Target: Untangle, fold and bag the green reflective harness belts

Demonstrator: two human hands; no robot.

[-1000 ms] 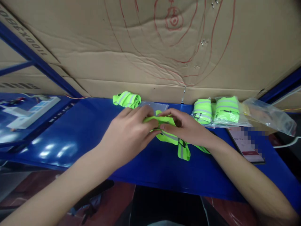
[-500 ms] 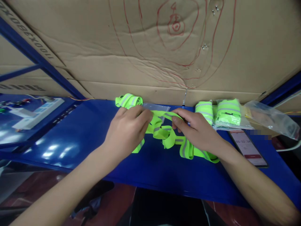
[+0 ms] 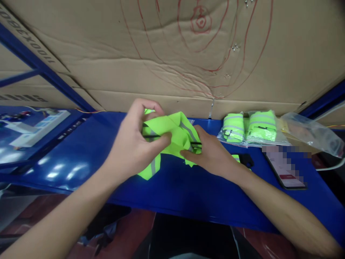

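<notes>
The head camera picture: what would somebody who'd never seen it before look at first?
Probably the bright yellow-green strap, bunched up in the middle between the left hand and the right hand. Next, maybe the wobbly red rings drawn on the cardboard at the top. Two more bright bundles in clear plastic sit toward the right, at the back of the blue table.

Open passage: surface [image 3: 91, 151], left of my left hand [image 3: 130, 142].
Blocking my right: bagged bundles [image 3: 261, 126], phone [image 3: 285, 172]; ahead, cardboard panel [image 3: 94, 43].
</notes>
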